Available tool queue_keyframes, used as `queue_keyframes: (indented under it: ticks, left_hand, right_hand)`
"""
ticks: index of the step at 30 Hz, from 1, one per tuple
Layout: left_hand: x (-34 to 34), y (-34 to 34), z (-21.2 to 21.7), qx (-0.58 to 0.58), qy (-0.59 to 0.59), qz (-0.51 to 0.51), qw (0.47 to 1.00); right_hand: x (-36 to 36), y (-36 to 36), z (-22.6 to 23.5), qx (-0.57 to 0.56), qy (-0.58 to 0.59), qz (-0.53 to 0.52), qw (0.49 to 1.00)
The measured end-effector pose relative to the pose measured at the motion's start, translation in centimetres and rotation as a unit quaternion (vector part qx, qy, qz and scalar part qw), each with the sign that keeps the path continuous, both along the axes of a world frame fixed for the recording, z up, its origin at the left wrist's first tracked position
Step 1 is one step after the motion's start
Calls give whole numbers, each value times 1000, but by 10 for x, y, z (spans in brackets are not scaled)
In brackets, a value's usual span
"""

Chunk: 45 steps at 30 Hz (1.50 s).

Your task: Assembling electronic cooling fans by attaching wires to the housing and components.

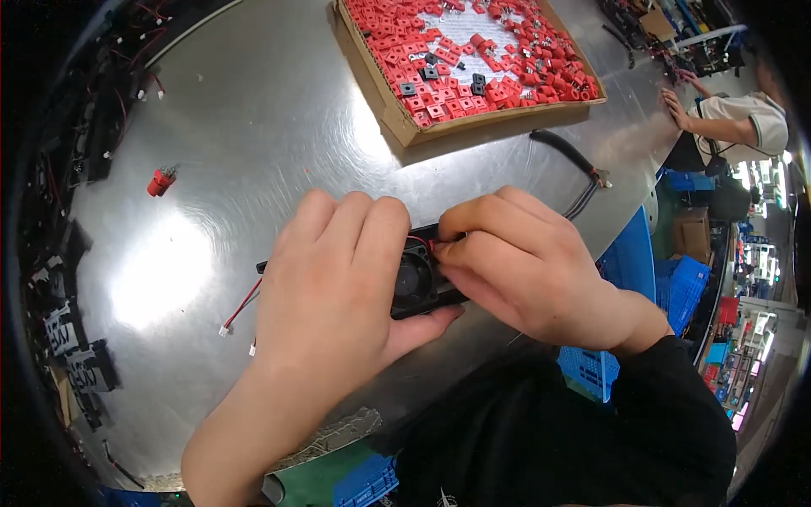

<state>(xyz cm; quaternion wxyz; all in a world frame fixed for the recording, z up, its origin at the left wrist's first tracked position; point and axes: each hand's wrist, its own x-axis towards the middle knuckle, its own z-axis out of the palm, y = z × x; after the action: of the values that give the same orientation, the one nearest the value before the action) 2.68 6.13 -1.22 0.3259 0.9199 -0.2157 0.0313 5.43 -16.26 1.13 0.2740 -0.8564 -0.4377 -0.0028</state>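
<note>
A small black cooling fan (411, 279) sits in a dark panel or housing (450, 297) on the metal table, mostly hidden by my hands. My left hand (325, 270) is closed over its left side, with the thumb along the near edge. At the fan's upper right corner, my right hand (532, 262) pinches a small red piece (437, 245), largely covered by the fingertips. Thin red and black wires (244, 306) come out from under my left hand and end in a white plug (224, 330).
A shallow cardboard box (414, 127) of red and black plastic parts stands at the far side. A red terminal (159, 182) lies to the left, a black sleeved cable (564, 152) to the right. Blue crates (686, 286) stand beyond the table's right edge. Another person's arm (718, 127) rests at the far right.
</note>
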Motion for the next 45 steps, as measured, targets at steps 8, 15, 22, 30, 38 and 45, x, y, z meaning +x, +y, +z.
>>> queue_keyframes:
  ticks: [8,15,22,30,38,45]
  left_hand:
    - [0,0,12,32,-20,-19,999]
    - [-3,-2,5,25,-46,-8,999]
    - [-5,-2,6,29,-27,1,999]
    - [-4,3,1,42,-66,-7,997]
    - [-5,4,7,53,-39,-38,997]
    - [-5,4,2,41,-76,-87,992]
  right_hand:
    - [-2,0,-3,8,-37,-4,999]
    - [27,-22,-10,102,27,47,993]
    - [20,-18,26,92,17,-23,995]
    - [16,-19,40,25,51,-61,997]
    - [17,-133,4,-186,26,-108,976]
    - [-5,-127,-39,-47,-112,-207,971]
